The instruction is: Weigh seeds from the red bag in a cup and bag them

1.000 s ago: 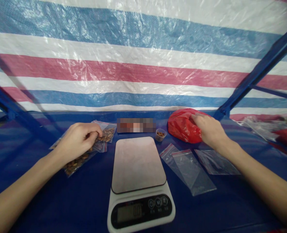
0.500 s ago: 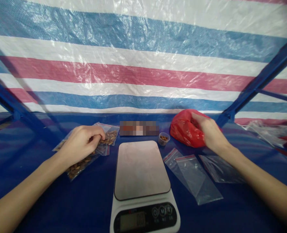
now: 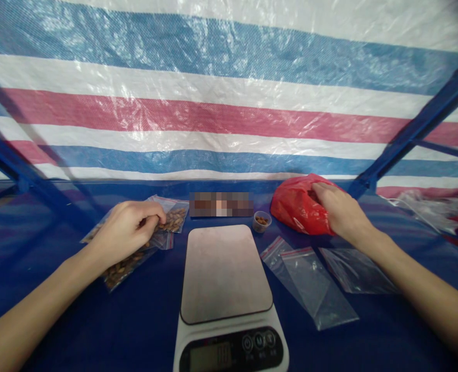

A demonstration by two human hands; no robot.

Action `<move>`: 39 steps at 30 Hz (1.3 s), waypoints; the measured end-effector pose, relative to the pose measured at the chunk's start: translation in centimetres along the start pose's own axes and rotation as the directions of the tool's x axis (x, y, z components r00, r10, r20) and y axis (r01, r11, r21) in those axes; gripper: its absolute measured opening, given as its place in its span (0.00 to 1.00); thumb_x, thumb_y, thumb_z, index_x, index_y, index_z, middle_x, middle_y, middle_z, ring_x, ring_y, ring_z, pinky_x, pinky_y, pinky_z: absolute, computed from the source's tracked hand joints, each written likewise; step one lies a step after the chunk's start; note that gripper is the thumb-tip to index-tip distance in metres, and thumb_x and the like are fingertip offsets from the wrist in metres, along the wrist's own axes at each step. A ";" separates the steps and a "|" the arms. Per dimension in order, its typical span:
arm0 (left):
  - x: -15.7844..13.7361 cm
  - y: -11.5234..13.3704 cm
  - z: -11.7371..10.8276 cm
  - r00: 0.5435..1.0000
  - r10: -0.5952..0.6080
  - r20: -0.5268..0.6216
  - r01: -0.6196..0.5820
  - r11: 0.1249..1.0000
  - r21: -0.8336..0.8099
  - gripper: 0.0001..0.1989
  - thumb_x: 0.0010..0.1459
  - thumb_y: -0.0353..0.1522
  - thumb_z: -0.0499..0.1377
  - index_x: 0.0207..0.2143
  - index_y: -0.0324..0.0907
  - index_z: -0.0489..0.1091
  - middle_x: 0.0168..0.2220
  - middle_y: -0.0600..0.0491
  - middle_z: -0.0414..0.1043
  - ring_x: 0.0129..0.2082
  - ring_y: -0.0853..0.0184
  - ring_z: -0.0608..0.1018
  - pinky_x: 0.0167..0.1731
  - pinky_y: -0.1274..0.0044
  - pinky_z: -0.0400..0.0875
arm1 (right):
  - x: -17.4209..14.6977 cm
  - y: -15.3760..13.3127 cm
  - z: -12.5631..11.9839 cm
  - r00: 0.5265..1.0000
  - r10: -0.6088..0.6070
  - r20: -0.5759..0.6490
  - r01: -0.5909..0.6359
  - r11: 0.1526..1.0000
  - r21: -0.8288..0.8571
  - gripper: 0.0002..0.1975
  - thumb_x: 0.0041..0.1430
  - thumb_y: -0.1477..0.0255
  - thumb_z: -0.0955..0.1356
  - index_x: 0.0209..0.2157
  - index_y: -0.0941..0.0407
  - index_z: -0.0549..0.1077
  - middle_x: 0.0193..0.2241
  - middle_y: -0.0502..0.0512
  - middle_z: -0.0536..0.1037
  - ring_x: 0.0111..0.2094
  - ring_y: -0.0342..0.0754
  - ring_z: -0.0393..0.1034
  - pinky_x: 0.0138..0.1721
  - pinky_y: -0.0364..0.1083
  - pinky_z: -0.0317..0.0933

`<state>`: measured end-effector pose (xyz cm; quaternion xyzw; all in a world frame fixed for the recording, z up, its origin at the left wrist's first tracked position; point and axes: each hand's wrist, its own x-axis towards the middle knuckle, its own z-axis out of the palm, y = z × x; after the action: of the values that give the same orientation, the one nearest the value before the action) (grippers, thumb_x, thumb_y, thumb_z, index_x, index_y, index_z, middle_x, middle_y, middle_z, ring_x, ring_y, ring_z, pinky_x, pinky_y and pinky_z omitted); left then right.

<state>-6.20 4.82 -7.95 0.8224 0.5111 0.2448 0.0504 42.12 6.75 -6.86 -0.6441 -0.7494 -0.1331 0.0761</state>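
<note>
Along the near edge of the scale (image 3: pixel 227 274), we read what looks like 0.0 on the display (image 3: pixel 205 357); to its right we make out a power sign (image 3: pixel 248 343), an M (image 3: pixel 259 341) and a T (image 3: pixel 269 339) on round buttons, the small print beneath too blurred.

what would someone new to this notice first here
Probably the shiny striped sheet, its red, white and blue bands filling the background. Next comes the bright red plastic bag, right of centre, with the right hand at its opening. The white scale also stands out at the front centre, while the left hand is over clear bags of brown pieces to its left.
</note>
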 end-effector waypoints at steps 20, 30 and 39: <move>0.1 0.2 -0.1 0.999 -0.023 0.030 0.024 0.999 -0.026 0.16 0.59 0.31 0.50 0.28 0.44 0.77 0.23 0.56 0.76 0.21 0.67 0.75 0.27 0.75 0.64 | 0.3 2.2 0.5 0.995 -0.090 0.053 0.085 0.992 0.093 0.28 0.56 0.88 0.62 0.52 0.56 0.83 0.56 0.69 0.83 0.60 0.65 0.77 0.62 0.61 0.72; 0.0 0.1 -0.2 0.999 -0.015 0.033 0.015 1.000 -0.018 0.15 0.60 0.30 0.51 0.29 0.44 0.78 0.24 0.56 0.77 0.23 0.67 0.76 0.29 0.75 0.65 | 1.1 2.2 -0.8 0.996 -0.089 -0.003 0.088 0.980 0.181 0.16 0.69 0.79 0.61 0.41 0.57 0.81 0.45 0.67 0.86 0.45 0.62 0.82 0.49 0.54 0.71; 0.0 -0.1 0.0 0.999 -0.027 0.039 0.028 0.999 -0.021 0.16 0.60 0.31 0.50 0.29 0.44 0.77 0.23 0.57 0.77 0.22 0.66 0.78 0.29 0.75 0.65 | 0.7 1.9 -1.8 0.985 -0.074 -0.153 0.101 0.978 0.181 0.13 0.69 0.77 0.64 0.42 0.58 0.82 0.43 0.66 0.85 0.41 0.59 0.82 0.44 0.51 0.71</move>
<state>-6.30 4.91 -8.00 0.8193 0.5187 0.2334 0.0727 43.82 7.14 -4.78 -0.5888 -0.7788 -0.1118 0.1852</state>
